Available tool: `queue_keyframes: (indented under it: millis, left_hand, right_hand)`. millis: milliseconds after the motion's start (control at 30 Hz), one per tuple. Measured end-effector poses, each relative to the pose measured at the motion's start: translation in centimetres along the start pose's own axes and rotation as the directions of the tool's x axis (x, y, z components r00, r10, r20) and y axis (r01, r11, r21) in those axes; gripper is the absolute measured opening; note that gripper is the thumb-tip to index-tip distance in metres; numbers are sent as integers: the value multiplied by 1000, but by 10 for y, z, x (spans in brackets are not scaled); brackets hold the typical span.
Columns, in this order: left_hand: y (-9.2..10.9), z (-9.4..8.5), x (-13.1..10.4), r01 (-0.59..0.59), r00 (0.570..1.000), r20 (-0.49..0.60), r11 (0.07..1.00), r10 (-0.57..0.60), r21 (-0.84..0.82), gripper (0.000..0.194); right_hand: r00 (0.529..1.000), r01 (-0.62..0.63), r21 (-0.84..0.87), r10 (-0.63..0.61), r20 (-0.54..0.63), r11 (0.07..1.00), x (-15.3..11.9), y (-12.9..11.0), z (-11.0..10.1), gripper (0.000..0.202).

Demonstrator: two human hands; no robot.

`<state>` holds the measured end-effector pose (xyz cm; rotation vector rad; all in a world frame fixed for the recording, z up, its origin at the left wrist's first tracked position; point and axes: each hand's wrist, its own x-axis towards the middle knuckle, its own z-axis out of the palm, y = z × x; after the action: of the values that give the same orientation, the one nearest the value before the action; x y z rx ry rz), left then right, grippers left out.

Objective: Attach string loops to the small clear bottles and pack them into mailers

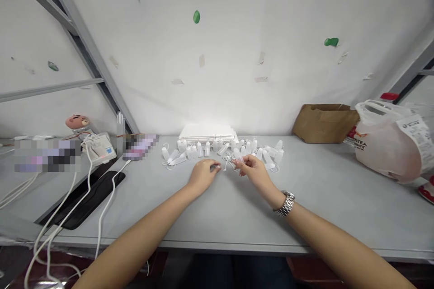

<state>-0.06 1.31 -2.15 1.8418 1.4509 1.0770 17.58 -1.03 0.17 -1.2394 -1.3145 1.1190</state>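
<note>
Many small translucent white bottles with thin cords stand and lie in a loose row [207, 148] across the back of the grey table. My right hand [252, 169], with a metal watch on its wrist, is closed on one such bottle [238, 155] at the right of centre. A thin white cord [228, 162] hangs between my two hands. My left hand [204, 176] rests low over the table, its thumb and fingertips bent together near the cord's end; what they hold, if anything, is too small to make out.
White flat boxes [206, 132] are stacked behind the bottles. At the right are a brown paper bag [323, 124] and a filled plastic bag [386, 144]. White cables [105, 207], a black tray [91, 198] and a white device [101, 149] lie left.
</note>
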Motion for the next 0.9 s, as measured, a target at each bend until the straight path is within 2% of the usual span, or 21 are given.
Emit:
queue_keyframes:
  millis: [100,167,300,500,700,900]
  left_hand:
    - [14,-8,-7,-93,992,-72,987,103,130,25]
    - [26,-13,-12,-149,983,-99,986,157,78,30]
    - [40,-17,-19,-131,991,9,991,131,-19,33]
    - [37,-14,-20,-208,978,29,978,207,11,26]
    - [36,-14,-19,-150,988,37,987,152,-62,29]
    - [34,-14,-18,-170,985,16,985,169,37,27]
  right_hand:
    - [1000,9,7,-9,10,1000,-2,-1,1,38]
    - [999,50,-16,-50,21,999,-4,0,2,35]
    - [989,138,-86,-133,63,987,-7,5,5,30]
    - [984,117,-77,-105,145,990,-5,3,2,31]
    - [982,134,-122,-116,150,983,-4,7,3,27]
    - [980,88,-104,-68,187,991,-6,6,6,26]
